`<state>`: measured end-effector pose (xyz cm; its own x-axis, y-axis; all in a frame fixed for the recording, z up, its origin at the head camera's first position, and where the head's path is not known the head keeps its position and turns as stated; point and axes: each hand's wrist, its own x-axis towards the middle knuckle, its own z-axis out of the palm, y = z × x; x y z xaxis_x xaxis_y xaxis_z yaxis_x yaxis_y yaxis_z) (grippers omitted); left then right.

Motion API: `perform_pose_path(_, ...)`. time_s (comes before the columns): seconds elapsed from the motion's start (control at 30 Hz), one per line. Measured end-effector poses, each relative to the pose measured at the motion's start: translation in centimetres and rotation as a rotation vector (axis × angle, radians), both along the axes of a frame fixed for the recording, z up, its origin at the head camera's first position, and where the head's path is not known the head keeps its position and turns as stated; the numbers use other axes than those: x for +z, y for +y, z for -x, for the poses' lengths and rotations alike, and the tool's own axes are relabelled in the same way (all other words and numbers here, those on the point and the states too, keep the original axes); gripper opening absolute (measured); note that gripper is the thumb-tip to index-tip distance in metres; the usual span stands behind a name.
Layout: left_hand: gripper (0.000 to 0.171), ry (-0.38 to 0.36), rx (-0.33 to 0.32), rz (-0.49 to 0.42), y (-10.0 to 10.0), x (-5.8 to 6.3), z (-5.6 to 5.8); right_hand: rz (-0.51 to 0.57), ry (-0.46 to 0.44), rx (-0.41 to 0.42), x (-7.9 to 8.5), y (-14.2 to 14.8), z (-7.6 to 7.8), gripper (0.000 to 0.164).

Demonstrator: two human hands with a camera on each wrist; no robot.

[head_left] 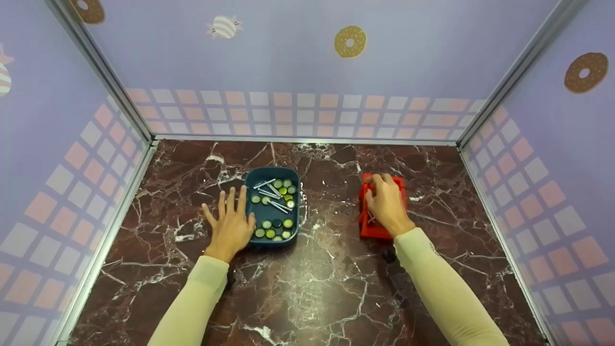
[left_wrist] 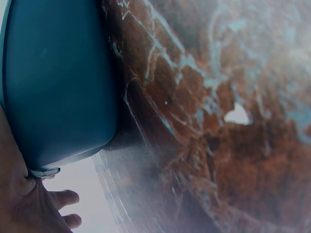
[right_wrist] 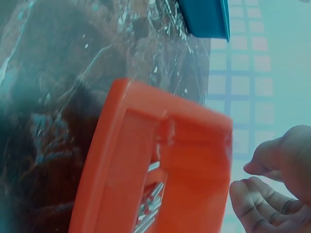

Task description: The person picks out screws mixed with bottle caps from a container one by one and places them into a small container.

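A dark teal tray [head_left: 254, 216] sits left of centre on the marbled tabletop, holding several round bottle-cap-like discs [head_left: 270, 233] and long silver metal pins [head_left: 278, 206], possibly nails or screws. My left hand [head_left: 230, 228] rests at the tray's left rim, its fingers spread and its thumb over the edge. On the right, my right hand [head_left: 387, 202] hovers over a red bin [head_left: 377, 232], fingers bent and thumb a little apart from them. Nothing shows between them in the right wrist view. Inside that bin lie more silver pins [right_wrist: 151, 206].
Patterned panels [head_left: 307, 62] enclose the tabletop at the back and both sides, with metal strips along their lower edges. Marbled surface [head_left: 329, 206] lies between the teal tray and the red bin.
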<state>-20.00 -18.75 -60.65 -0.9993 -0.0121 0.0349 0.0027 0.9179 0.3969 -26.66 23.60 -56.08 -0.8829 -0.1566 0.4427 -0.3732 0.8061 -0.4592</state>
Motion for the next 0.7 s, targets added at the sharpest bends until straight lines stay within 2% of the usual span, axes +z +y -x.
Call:
perform_pose_path(0.4,0.084,-0.008,0.005,0.025,0.0,0.1,0.1,0.017,-0.046,0.068,0.5,-4.1,-0.3,0.027)
perform_pose_path(0.7,0.084,-0.019,0.006,0.028,0.0,0.1,0.1,-0.029,-0.032,0.177,0.8,-8.6,-0.6,0.03)
